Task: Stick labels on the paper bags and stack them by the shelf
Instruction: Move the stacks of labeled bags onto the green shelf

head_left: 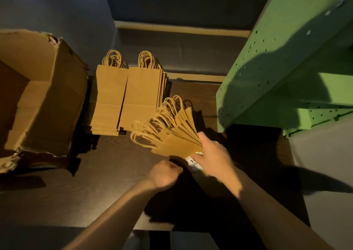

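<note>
A fanned bundle of brown paper bags (pixel 175 135) with twisted handles lies on the dark wooden floor (pixel 107 163), handles pointing up-left. My right hand (pixel 215 158) grips the bundle's lower end, thumb pressed on top. A white label with dark print (pixel 193 162) shows under that hand. My left hand (pixel 164 175) is closed beside the bundle's lower edge; what it holds is hidden. Two flat stacks of brown paper bags (pixel 108 101) (pixel 142 99) lie side by side further back.
A torn open cardboard box (pixel 47 97) stands at the left. A green perforated metal shelf (pixel 282 68) rises at the right, its foot close to the bundle. A dark wall with a pale baseboard (pixel 181 28) closes the back.
</note>
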A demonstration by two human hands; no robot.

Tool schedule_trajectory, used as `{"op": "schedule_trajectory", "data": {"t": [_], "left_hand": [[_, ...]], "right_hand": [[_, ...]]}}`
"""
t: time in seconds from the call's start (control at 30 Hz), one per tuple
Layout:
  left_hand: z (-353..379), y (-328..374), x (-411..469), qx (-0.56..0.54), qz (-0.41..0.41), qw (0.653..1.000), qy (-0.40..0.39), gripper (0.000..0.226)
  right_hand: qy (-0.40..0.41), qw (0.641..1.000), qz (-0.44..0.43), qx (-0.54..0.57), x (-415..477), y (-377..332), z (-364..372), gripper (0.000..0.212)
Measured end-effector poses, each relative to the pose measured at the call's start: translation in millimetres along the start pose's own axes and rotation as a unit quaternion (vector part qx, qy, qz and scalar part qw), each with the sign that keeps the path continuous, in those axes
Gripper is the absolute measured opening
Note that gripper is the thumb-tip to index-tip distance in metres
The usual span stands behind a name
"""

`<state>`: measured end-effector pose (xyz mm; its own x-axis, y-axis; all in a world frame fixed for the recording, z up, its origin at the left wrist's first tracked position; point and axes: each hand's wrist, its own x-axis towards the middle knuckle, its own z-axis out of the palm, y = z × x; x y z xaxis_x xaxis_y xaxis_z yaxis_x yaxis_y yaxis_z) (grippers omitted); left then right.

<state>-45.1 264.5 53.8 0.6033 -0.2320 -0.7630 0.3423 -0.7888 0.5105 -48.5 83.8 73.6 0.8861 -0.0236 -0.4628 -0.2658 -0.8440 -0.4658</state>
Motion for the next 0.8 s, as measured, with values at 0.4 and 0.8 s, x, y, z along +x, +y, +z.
{"op": "schedule_trajectory", "data": {"t": [0.4, 0.8], "left_hand": [[-6.2, -15.1, 1.4, 0.496, 0.186, 0.845, 0.074, 0.095], [-20.2, -16.7, 30.1, 0.480, 0.190, 0.854, 0.071, 0.086]], "right_hand": [[-0.027, 0.940, -0.185, -0.285, -14.6, 8.6, 55.0, 0.037], [-0.058, 0.957, -0.113, -0.261, -6.1, 53.6, 18.3, 0.065]]}}
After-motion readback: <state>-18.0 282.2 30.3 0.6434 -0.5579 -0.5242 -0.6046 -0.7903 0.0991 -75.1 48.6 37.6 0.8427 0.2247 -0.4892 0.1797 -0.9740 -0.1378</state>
